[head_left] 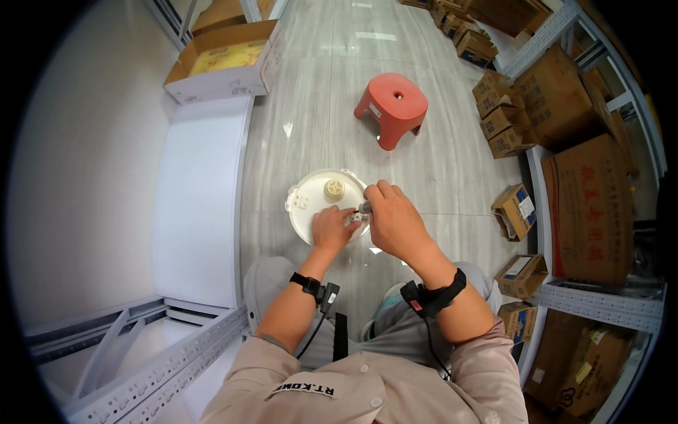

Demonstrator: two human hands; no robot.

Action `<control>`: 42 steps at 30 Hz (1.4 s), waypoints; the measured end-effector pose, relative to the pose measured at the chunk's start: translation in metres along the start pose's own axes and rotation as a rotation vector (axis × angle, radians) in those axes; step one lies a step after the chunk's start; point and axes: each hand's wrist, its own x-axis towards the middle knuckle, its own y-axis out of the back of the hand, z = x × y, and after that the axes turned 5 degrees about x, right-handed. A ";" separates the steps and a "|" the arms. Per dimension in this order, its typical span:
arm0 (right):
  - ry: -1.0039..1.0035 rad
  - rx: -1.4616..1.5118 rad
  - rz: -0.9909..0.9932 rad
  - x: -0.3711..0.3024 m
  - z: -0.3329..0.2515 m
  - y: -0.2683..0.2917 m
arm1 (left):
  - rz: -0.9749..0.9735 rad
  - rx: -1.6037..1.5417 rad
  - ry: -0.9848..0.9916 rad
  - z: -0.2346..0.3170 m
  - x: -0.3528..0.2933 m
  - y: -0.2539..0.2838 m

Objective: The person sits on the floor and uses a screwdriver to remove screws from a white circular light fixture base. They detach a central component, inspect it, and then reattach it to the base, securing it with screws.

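A round white plastic cover (305, 218), with small tabs on its rim, lies before me at floor level. On its far part stands a small cream round piece (335, 189) with a spoked top. Over the near right part of the cover, my left hand (333, 227) is closed, its thumb and fingertips at a small whitish fitting (359, 218). My right hand (395, 220) is closed around a small grey cylindrical piece (365, 208), which meets or nearly meets the fitting. Fingers hide much of both parts, so their exact kind cannot be told.
A red plastic stool (395, 95) stands beyond the cover on the grey floor. At left are a white shelf (201, 191) and an open carton (226, 67) holding yellow material. Cardboard boxes (590, 205) and metal racking (600, 302) line the right side.
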 end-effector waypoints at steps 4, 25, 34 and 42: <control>-0.381 -0.033 -0.104 0.005 -0.021 0.011 | -0.030 0.026 -0.003 0.002 0.004 0.003; -0.081 0.014 -0.013 0.005 0.008 0.000 | 0.010 -0.030 -0.011 0.000 0.007 -0.002; -0.664 -0.022 -0.245 0.017 -0.022 0.018 | 0.043 -0.005 -0.016 0.001 0.008 0.000; -0.017 0.162 -0.048 0.008 0.004 0.009 | 0.075 -0.014 0.005 0.002 0.011 -0.004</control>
